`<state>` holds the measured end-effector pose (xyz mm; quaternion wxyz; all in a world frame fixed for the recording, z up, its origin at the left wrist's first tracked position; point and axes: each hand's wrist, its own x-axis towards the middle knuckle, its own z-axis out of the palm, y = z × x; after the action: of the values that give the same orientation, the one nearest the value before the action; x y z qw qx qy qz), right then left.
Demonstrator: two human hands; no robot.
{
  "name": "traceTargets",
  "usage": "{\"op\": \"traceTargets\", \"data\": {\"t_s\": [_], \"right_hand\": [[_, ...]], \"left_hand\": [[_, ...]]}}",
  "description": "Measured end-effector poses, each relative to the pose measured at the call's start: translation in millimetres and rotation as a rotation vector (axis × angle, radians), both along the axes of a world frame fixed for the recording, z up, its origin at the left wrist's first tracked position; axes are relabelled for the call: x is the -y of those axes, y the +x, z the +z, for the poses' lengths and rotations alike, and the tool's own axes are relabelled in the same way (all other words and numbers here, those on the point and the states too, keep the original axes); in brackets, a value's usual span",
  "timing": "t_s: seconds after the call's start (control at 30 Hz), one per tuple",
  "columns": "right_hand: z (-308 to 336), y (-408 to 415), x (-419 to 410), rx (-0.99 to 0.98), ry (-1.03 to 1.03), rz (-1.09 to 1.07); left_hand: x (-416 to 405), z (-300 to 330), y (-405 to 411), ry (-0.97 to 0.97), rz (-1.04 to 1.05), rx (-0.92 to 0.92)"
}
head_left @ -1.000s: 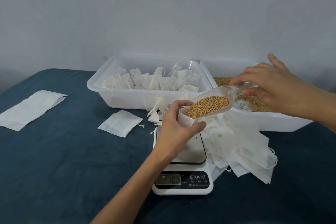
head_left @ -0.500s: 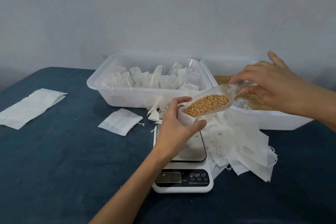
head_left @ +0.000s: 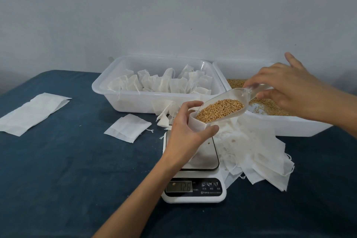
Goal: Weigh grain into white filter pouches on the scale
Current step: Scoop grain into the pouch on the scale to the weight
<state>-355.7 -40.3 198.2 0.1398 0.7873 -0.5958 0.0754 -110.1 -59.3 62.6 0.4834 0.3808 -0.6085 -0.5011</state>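
While curled round an open pouch (head_left: 197,124) above the scale (head_left: 194,172), left hand (head_left: 185,133) grips it, thumb at the front and fingers behind. Right hand (head_left: 287,91), fingers pinched on the handle, holds a clear scoop (head_left: 222,107) of grain (head_left: 220,109) tilted down, lip at the pouch mouth. Display hard to read, perhaps 126. Behind, 2 tubs: left tub (head_left: 135,100) holding filled pouches, right tub (head_left: 289,125) holding loose grain. Flat pouches (head_left: 257,152) heaped right of the scale, 1 more (head_left: 127,129) to its left.
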Motion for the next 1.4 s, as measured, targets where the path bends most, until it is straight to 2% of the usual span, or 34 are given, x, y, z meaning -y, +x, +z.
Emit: {"op": "traceTargets", "data": {"t_s": [1.4], "right_hand": [[-1.2, 0.0, 1.3, -0.011, -0.005, -0.001]], "left_hand": [[-0.7, 2.9, 2.4, -0.016, 0.021, 0.012]]}}
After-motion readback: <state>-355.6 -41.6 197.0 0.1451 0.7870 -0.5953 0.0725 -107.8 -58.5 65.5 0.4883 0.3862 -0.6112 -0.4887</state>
